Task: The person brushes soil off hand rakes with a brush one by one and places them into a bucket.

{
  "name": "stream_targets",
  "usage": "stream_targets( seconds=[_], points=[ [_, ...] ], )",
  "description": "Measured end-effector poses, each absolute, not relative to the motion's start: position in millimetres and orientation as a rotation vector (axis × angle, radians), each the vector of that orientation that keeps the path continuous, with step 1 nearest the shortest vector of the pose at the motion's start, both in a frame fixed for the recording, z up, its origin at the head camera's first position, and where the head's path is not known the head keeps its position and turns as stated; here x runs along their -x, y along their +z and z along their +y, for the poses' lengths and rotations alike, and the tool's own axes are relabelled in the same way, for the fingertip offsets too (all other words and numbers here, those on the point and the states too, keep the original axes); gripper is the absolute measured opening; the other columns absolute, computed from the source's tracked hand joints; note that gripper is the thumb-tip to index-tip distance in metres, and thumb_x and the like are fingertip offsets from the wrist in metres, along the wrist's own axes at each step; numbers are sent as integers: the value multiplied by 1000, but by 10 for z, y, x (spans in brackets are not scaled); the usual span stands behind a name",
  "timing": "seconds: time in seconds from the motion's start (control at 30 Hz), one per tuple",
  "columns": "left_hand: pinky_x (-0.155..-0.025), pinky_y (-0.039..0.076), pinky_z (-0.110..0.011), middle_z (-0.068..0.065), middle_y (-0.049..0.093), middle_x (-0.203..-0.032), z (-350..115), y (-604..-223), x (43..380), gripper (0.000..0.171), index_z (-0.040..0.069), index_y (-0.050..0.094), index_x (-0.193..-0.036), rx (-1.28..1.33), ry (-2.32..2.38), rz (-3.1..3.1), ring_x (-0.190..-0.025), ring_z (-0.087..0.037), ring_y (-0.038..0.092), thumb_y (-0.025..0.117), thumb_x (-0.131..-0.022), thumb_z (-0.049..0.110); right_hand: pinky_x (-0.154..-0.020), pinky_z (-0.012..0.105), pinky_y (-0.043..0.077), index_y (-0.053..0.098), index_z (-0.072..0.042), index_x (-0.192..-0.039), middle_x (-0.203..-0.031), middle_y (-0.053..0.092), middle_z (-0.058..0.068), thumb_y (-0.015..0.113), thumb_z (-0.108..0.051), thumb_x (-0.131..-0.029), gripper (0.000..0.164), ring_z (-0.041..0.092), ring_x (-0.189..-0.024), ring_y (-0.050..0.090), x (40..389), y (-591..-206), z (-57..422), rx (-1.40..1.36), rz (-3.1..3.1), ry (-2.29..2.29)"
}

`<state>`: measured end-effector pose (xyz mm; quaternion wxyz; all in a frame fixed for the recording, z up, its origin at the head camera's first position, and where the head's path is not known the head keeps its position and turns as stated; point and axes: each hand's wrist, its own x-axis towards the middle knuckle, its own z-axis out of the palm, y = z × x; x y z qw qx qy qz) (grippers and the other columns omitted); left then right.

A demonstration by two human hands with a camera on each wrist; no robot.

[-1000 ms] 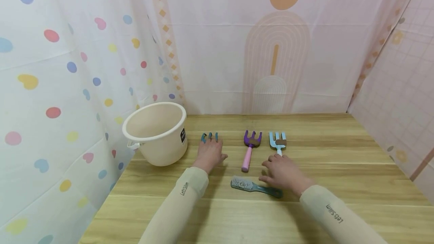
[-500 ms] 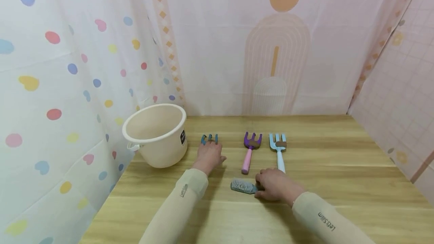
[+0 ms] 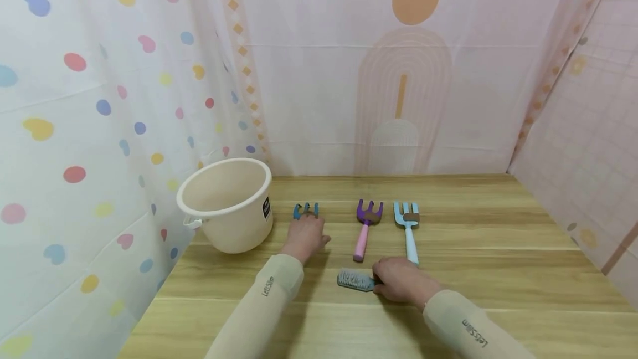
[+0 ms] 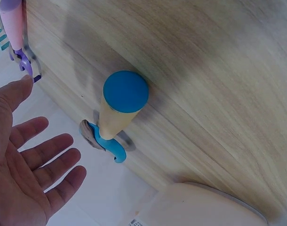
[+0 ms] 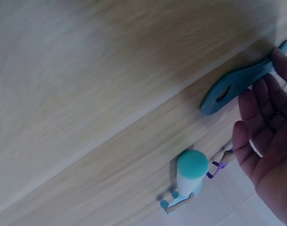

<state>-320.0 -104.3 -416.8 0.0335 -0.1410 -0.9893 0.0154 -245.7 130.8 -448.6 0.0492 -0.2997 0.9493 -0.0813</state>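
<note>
My right hand (image 3: 405, 280) pinches the neck of a dark teal brush (image 3: 355, 280) with grey bristles, thumb on one edge and fingers on the other. In the right wrist view the brush's holed handle (image 5: 235, 87) sticks out past the fingers, on or just over the table. My left hand (image 3: 305, 234) hovers over a small blue hand rake; in the left wrist view its fingers are spread, apart from the rake's yellow handle with a blue end (image 4: 125, 92). Beyond the right hand lie a purple fork with a pink handle (image 3: 361, 241) and a light blue fork (image 3: 411, 244).
A cream bucket (image 3: 239, 230) with a dark label stands at the left of the wooden table (image 3: 478, 226), close beside the left hand. Patterned curtains (image 3: 309, 87) hang behind the table and along its sides.
My right hand has come down and left from near the light blue fork's handle to the brush and taken hold of it. The left hand has drawn back slightly, showing more of the rake.
</note>
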Motion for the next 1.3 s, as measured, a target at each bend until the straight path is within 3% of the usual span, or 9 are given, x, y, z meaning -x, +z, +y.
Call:
stream_targets(
  seconds=[0.53, 0.83, 1.03, 1.3],
  points=[
    [-71, 54, -44, -10, 67, -102, -1170, -4221, 3257, 36, 7, 70, -100, 376, 52, -2998, -92, -28, 65, 74, -88, 41, -70, 38, 49, 59, -12, -81, -74, 56, -2, 76, -18, -86, 18, 17, -69, 54, 2434, -4428, 1224, 667, 2827, -387],
    [-71, 54, -41, -9, 68, -100, -1207, -4229, 3290, 38, 6, 70, -105, 379, 51, -3014, -90, -27, 64, 72, -90, 40, -72, 41, 52, 54, -9, -85, -76, 55, 1, 67, -11, -91, 14, 23, -72, 59, 2434, -4537, 1254, 917, 2881, -309],
    [-73, 54, -44, -9, 69, -103, -1214, -4195, 3312, 40, 7, 69, -110, 374, 70, -3024, -93, -29, 65, 70, -91, 42, -64, 33, 48, 62, -11, -86, -75, 54, -3, 66, -15, -94, 10, 15, -67, 55, 2454, -4522, 1308, 1103, 2937, -352],
    [-76, 54, -44, -10, 70, -105, -1208, -4198, 3327, 40, 8, 69, -111, 361, 70, -3037, -96, -29, 65, 69, -91, 43, -60, 35, 48, 55, -16, -78, -65, 54, -6, 62, -17, -97, 20, 16, -60, 56, 2457, -4525, 1355, 1108, 2997, -408]
  ],
)
